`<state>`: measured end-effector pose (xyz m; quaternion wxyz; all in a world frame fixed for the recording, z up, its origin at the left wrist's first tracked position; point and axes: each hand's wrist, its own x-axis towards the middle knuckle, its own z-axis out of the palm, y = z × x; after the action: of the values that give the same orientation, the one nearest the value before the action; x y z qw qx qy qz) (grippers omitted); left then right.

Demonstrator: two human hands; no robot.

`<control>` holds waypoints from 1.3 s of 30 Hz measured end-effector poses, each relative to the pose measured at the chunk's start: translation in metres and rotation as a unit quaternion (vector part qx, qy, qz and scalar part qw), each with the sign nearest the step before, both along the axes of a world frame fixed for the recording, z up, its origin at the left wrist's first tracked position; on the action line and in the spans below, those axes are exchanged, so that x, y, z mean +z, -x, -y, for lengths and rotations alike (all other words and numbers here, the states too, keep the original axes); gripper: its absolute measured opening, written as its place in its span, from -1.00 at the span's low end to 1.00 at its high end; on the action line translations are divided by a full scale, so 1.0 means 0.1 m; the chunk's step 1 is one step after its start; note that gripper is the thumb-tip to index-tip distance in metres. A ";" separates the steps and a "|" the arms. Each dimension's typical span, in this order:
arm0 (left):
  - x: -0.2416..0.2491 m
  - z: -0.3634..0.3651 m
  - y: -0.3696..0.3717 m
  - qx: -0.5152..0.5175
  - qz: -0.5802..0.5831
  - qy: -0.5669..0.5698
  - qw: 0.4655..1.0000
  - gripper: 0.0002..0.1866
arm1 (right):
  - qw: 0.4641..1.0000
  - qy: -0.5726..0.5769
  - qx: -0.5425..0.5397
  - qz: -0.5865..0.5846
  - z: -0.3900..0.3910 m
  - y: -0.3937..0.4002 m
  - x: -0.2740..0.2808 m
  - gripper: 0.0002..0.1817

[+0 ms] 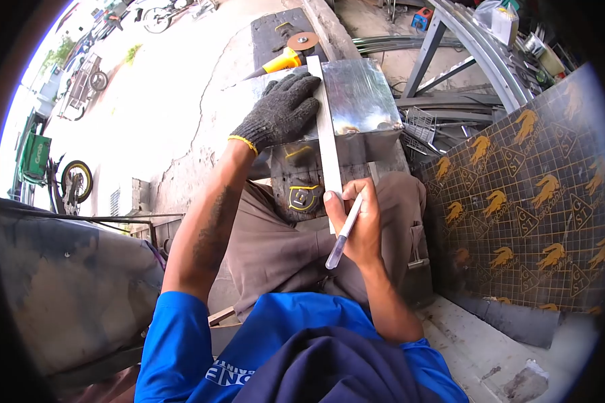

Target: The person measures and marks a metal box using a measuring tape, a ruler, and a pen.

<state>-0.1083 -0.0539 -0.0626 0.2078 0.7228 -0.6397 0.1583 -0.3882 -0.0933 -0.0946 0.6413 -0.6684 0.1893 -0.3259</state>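
My left hand, in a dark knit glove with a yellow cuff, lies on a shiny metal box, its fingers together against the left edge of a long pale metal strip. The strip runs across the box toward my lap. My bare right hand is closed around a clear pen, with the thumb at the near end of the strip. Between my knees a black and yellow tape measure rests on a dark worn board. Beyond the box lies a yellow angle grinder with a brown disc.
A dark patterned board leans on the right. Metal frames and scrap stand behind it at the upper right. At the left are a grey metal panel, a green delivery box and a motorbike wheel.
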 end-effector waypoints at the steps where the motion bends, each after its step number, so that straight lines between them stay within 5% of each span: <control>1: 0.03 -0.03 0.00 0.014 -0.066 -0.030 0.997 -0.50 | 1.000 -0.013 0.007 -0.003 0.00 0.00 -0.02 -0.67; 6: 0.11 -0.02 0.03 0.018 -0.111 -0.052 0.992 -0.52 | 0.999 -0.035 0.005 -0.001 0.01 0.01 0.00 -0.68; 8: -0.05 -0.04 -0.11 -0.027 0.005 -0.046 0.999 -0.61 | 0.999 -0.048 0.004 0.004 0.02 0.01 0.02 -0.68; 12: -0.01 -0.04 -0.08 -0.033 0.003 -0.044 0.998 -0.69 | 0.998 -0.055 0.016 -0.011 0.07 0.03 0.00 -0.68; 14: 0.07 -0.05 -0.04 -0.005 -0.057 -0.080 0.995 -0.31 | 0.998 -0.054 0.021 -0.023 0.06 0.03 0.00 -0.69; 27: 0.04 -0.04 -0.04 -0.007 -0.063 -0.069 0.996 -0.31 | 0.999 -0.053 0.011 -0.004 0.05 0.03 -0.01 -0.72; 29: 0.00 -0.05 -0.05 -0.025 -0.016 -0.045 0.999 -0.62 | 0.998 -0.063 0.013 -0.003 0.05 0.04 -0.02 -0.72; 39: 0.00 -0.06 -0.07 -0.033 -0.023 -0.046 0.998 -0.61 | 0.996 -0.081 0.022 0.000 0.05 0.04 -0.01 -0.74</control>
<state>-0.1013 -0.0478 -0.0630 0.1945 0.7135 -0.6649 0.1051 -0.3921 -0.0985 -0.0959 0.7004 -0.6181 0.2003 -0.2953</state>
